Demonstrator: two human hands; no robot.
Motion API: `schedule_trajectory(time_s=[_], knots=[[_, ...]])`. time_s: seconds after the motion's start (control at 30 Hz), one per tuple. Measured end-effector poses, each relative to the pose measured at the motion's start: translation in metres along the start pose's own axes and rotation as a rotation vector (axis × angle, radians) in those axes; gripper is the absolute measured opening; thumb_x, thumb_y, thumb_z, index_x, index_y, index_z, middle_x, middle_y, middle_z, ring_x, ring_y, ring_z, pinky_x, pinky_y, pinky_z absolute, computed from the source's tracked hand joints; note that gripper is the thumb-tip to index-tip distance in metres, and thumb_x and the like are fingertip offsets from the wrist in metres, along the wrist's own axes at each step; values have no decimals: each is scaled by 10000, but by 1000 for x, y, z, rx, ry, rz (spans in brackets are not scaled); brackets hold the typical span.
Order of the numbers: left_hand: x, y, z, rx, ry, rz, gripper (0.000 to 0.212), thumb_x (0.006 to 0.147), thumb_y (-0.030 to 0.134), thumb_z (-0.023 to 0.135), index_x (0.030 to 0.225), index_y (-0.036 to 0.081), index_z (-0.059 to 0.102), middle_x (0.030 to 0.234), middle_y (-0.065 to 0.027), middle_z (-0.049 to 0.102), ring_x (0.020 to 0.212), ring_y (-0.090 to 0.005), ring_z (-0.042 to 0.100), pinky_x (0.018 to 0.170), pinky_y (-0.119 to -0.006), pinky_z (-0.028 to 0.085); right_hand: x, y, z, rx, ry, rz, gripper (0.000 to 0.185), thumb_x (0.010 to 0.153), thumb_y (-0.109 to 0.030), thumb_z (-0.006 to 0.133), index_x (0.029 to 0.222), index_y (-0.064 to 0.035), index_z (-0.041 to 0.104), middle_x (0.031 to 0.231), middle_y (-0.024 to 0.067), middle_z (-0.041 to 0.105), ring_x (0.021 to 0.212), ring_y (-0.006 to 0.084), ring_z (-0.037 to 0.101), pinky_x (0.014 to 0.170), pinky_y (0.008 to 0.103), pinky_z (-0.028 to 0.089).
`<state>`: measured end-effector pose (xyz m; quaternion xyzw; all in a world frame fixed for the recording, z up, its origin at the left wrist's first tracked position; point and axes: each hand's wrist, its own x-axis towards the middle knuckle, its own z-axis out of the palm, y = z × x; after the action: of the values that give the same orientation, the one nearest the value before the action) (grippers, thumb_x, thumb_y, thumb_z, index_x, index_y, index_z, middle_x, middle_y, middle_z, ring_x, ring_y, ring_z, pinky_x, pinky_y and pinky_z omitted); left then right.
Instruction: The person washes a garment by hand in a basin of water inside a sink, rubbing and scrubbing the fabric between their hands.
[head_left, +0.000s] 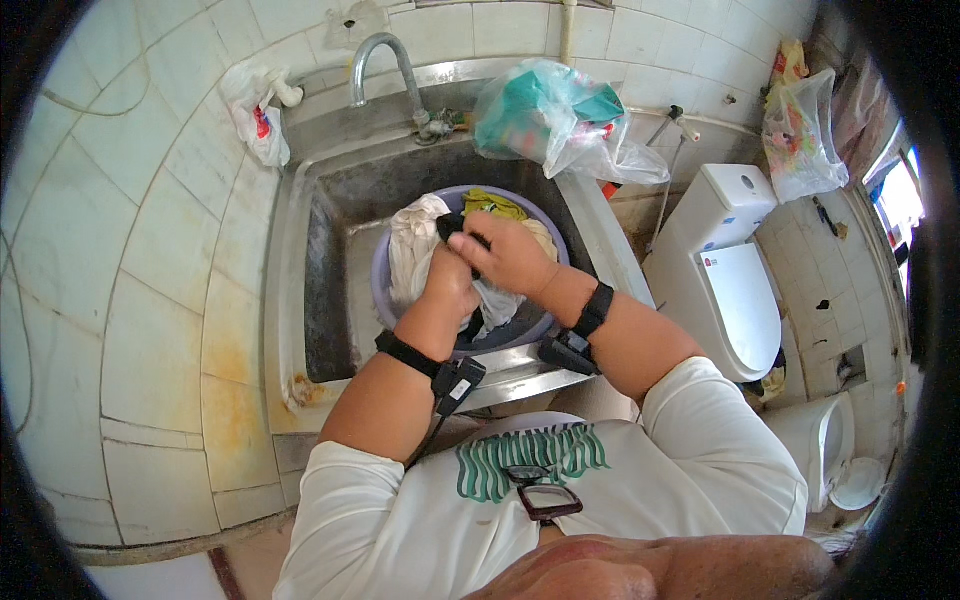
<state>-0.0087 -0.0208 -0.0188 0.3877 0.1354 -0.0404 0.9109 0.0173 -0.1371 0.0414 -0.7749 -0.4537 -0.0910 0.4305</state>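
Both my hands grip a bunched black cloth (448, 225) above a purple plastic basin (381, 281). My left hand (450, 283) is below and to the left, with its fingers mostly hidden. Close against it, my right hand (510, 251) wraps over the cloth from the right. White cloth (412, 240) lies along the basin's left side. At the far side is an olive-yellow cloth (491, 202), with a cream cloth (541, 236) on the right. Wet pale-grey cloth (499, 307) sits under my hands. The basin stands inside a stainless-steel sink (337, 367).
A curved metal faucet (382, 45) rises behind the sink. Plastic bags (562, 120) rest on its back right corner. Another bag (259, 112) hangs at the back left. A white toilet (739, 300) stands to the right. Tiled wall (150, 315) borders the left side.
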Motion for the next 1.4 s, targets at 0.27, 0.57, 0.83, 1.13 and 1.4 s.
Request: schedule_trajectory(time_s=[0.27, 0.57, 0.83, 1.13, 1.4], knots=[[-1, 0, 11, -17, 124, 3, 440, 948, 427, 457, 1204, 76, 520, 1142, -79, 593, 1020, -233, 589, 872, -427, 495, 4, 34, 12, 212, 256, 176, 177, 907, -174, 542, 972, -9, 537, 860, 181, 582, 823, 291, 592, 740, 363, 454], [-12, 15, 8, -104, 107, 94, 520, 951, 490, 422, 1233, 59, 489, 1209, -130, 537, 1117, -251, 514, 928, -422, 431, 1, 2, -7, 25, -82, 5, 244, 828, -222, 579, 963, -19, 582, 864, 224, 595, 822, 412, 574, 718, 442, 471], [-16, 9, 29, -56, 53, -95, 511, 947, 512, 396, 1261, 117, 475, 1176, -119, 566, 1015, -295, 594, 878, -484, 492, 10, 40, 10, 79, 97, 255, 281, 913, -240, 530, 1001, 15, 608, 914, 228, 622, 818, 403, 587, 723, 404, 470], [-29, 17, 21, -91, 103, -105, 468, 939, 508, 413, 1133, 107, 553, 1120, -98, 598, 1012, -251, 580, 871, -408, 486, -1, -7, 3, -11, -66, -97, 244, 877, -267, 547, 862, -26, 578, 801, 216, 597, 768, 415, 575, 666, 459, 463], [-14, 6, 22, 15, 199, -53, 487, 950, 470, 420, 1233, 84, 507, 1186, -126, 565, 1081, -264, 558, 910, -460, 470, 6, 19, 6, -74, 62, 172, 283, 906, -274, 503, 813, -10, 550, 762, 234, 592, 754, 441, 568, 642, 497, 448]])
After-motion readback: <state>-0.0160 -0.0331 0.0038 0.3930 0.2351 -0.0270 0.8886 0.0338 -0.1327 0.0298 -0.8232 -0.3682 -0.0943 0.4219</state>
